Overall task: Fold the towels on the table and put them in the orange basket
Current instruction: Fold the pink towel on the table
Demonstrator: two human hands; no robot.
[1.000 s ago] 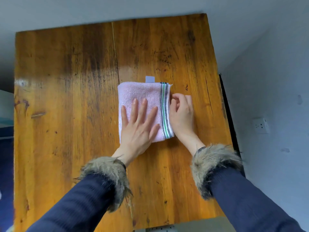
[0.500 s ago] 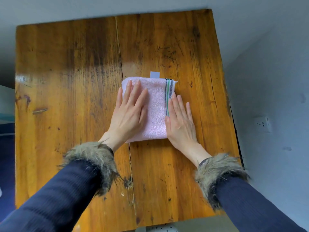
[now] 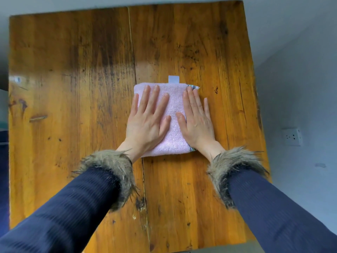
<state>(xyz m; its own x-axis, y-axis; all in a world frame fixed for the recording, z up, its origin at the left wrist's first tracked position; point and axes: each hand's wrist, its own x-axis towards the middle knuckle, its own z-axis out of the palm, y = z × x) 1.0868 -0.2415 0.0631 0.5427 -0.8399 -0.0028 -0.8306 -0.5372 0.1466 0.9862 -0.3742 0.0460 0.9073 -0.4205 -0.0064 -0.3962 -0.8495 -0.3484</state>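
Note:
A folded pink towel (image 3: 174,114) lies flat near the middle of the wooden table (image 3: 73,88). A small white label (image 3: 173,79) sticks out at its far edge, and its striped border shows along the right side. My left hand (image 3: 148,121) presses flat on the towel's left half, fingers straight and spread. My right hand (image 3: 197,117) presses flat on the right half, over the striped border. The orange basket is not in view.
The table's right edge runs close to a grey wall with a white socket (image 3: 292,136). Bare wood stretches left of the towel and toward me. A dark gap between planks (image 3: 135,70) runs under the towel.
My right hand went from curled at the towel's striped edge to lying flat on it. My left hand slid up and left across the towel. The towel looks more squarely folded.

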